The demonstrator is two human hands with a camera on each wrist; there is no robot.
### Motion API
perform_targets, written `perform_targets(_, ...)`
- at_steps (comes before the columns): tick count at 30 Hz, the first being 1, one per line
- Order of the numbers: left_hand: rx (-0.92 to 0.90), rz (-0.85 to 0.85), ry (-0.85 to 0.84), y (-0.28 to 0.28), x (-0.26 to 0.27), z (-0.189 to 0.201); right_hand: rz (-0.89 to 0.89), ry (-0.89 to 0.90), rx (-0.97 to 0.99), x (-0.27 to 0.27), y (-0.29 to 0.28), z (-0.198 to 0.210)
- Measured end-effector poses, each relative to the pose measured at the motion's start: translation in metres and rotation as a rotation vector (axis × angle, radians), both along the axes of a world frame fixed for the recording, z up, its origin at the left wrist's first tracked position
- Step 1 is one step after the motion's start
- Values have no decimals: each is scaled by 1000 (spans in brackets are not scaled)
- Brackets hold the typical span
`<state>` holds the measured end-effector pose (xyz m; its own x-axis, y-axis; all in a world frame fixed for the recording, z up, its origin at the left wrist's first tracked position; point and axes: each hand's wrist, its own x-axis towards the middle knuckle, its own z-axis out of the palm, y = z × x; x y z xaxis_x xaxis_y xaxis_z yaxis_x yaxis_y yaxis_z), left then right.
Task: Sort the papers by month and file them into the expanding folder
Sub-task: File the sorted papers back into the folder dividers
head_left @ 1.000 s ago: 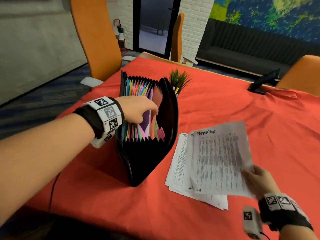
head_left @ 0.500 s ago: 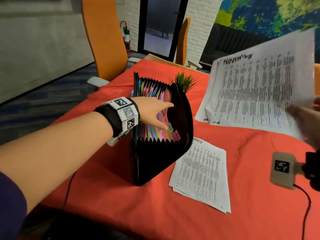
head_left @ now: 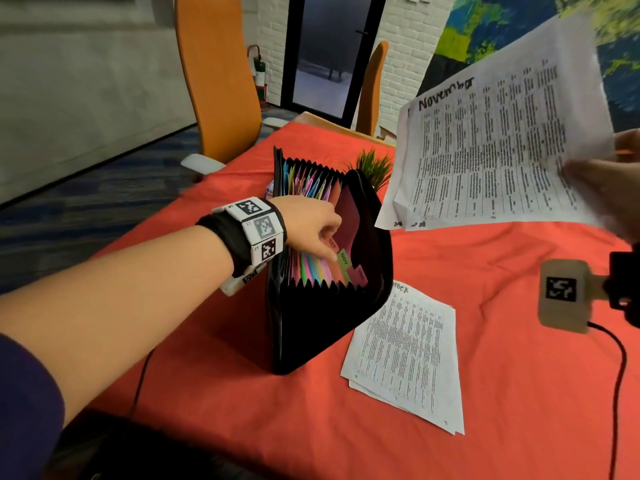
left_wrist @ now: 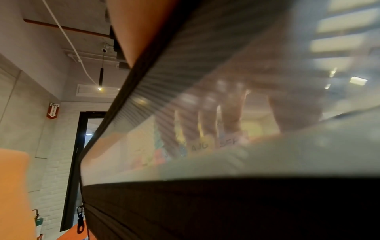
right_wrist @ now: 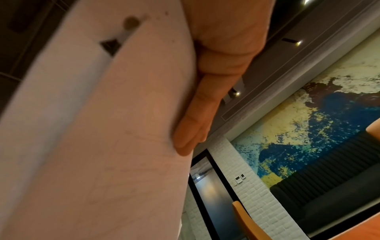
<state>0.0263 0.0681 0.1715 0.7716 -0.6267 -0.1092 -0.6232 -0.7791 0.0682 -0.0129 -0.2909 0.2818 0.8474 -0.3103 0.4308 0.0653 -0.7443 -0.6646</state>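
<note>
A black expanding folder (head_left: 329,317) stands open on the red tablecloth, with coloured dividers and tabs marked OCT and NOV (head_left: 343,257). My left hand (head_left: 311,230) reaches in from above, its fingers pushing dividers apart beside the OCT tab. In the left wrist view those fingers (left_wrist: 207,120) show blurred through a translucent wall (left_wrist: 267,162), above tabs AUG and SEP. My right hand (head_left: 609,181) pinches the November papers (head_left: 502,143) in the air, right of and above the folder. The right wrist view shows its fingers (right_wrist: 197,113) under the sheets (right_wrist: 102,146). More papers (head_left: 405,355) lie flat right of the folder.
A small green plant (head_left: 375,166) stands just behind the folder. Two orange chairs (head_left: 214,81) (head_left: 372,88) stand at the table's far side. A black cable (head_left: 620,375) hangs from my right wrist over the red tablecloth (head_left: 242,393).
My right hand lifted the November papers off the flat stack and raised them up to the right. My left fingers moved along the dividers toward the OCT and NOV tabs.
</note>
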Motion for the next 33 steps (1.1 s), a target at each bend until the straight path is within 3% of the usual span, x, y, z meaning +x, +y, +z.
perform_targets(10,-95,49,7,5,-3,-1,-47,74,-100,20,4,5)
perform_targets(16,77,21,-108,5,-7,5,-90,23,-94,41,-31,26)
perform_targets(20,238,-70,-77,6,-6,4,-32,17,-192,72,-59,28)
perform_targets(23,471,-152,-20,6,-4,0,31,180,-209,49,15,40)
perform_targets(25,527,-151,25,5,-4,-1,13,244,-305,32,54,53)
perform_targets(31,464,-130,171,6,-5,4,77,430,-514,35,105,64)
perform_targets(33,396,-119,205,5,-3,6,136,560,-483,44,121,63)
